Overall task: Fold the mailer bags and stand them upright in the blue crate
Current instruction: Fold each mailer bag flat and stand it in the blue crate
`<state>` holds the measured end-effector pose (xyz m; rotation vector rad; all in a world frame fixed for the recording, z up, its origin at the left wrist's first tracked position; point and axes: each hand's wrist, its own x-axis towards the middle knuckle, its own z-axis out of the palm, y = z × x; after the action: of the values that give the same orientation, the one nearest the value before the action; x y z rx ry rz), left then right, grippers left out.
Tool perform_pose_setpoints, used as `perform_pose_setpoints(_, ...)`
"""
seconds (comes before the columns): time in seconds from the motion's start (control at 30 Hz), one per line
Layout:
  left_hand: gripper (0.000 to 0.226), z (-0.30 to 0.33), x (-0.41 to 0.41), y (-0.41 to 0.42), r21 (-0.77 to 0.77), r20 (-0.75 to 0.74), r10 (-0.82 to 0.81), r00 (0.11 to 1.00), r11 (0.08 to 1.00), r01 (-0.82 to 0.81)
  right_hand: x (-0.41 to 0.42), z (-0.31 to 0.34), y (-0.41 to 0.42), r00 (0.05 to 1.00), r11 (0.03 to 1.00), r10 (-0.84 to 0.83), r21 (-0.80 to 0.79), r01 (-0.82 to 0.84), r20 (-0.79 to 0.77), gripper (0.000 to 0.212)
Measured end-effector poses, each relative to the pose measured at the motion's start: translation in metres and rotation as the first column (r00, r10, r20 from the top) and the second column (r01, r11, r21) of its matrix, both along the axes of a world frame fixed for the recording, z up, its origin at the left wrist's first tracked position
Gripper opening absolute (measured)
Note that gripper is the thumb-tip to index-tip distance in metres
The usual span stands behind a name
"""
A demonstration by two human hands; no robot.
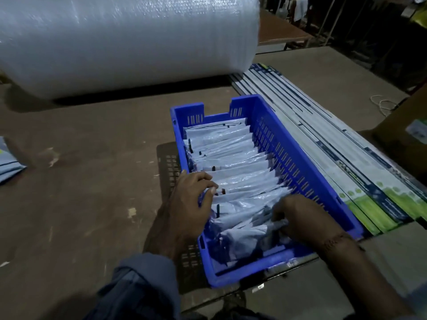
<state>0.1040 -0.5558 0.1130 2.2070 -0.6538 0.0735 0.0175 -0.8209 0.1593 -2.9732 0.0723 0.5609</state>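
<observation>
A great bubble-wrap roll (124, 42) lay across the far side of the surface (80, 158). Nearer, the blue crate (298, 155) ran lengthwise away from the person, its row of folded mailer bags (233, 162) standing on edge, each bag's long axis crosswise to the crate. The newest bag (245, 234) sat slumped at the near end, directly under the right hand (302, 218), whose grip was curled onto its top edge. The left hand (191, 199) rested with loosely bent fingers on the row just beyond, holding nothing. The right hand looked nearer for pushing the bag upright against the row.
</observation>
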Motion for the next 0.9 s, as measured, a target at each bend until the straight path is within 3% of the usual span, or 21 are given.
perform_pose_setpoints(0.13,0.030,0.001,-0.003,0.001,0.003,0.030,-0.002,1.000,1.000,0.002,0.013,-0.011,0.003,0.995,0.994,0.066,-0.079,-0.071,-0.069,0.024)
perform_pose_setpoints(0.33,0.030,0.001,-0.004,0.002,-0.044,0.040,0.002,0.999,0.999,0.000,0.019,-0.025,0.004,0.983,0.974,0.130,-0.171,-0.151,-0.130,0.037)
perform_pose_setpoints(0.43,0.030,0.001,-0.006,0.003,-0.049,0.041,0.006,0.999,0.999,-0.004,0.019,-0.026,0.004,0.980,0.982,0.093,-0.143,-0.120,-0.179,0.051)
perform_pose_setpoints(0.57,0.026,0.002,-0.005,0.005,-0.048,0.058,0.002,0.998,0.999,0.000,0.015,-0.019,0.004,0.980,0.989,0.014,-0.138,-0.043,-0.201,0.052)
perform_pose_setpoints(0.7,0.024,0.006,-0.007,0.007,-0.078,0.037,0.044,0.998,0.996,-0.041,0.009,-0.006,0.009,0.992,0.992,-0.041,-0.124,0.026,-0.120,0.045)
perform_pose_setpoints(0.8,0.027,0.007,-0.005,0.024,-0.101,0.087,0.182,0.980,0.980,-0.173,0.009,0.008,0.027,0.996,0.997,-0.056,-0.055,0.059,0.064,0.036)
perform_pose_setpoints(0.9,0.034,-0.011,0.007,0.071,-0.027,0.098,0.224,0.970,0.975,-0.223,0.016,0.024,0.062,0.974,0.998,-0.051,0.049,0.041,0.220,0.033)
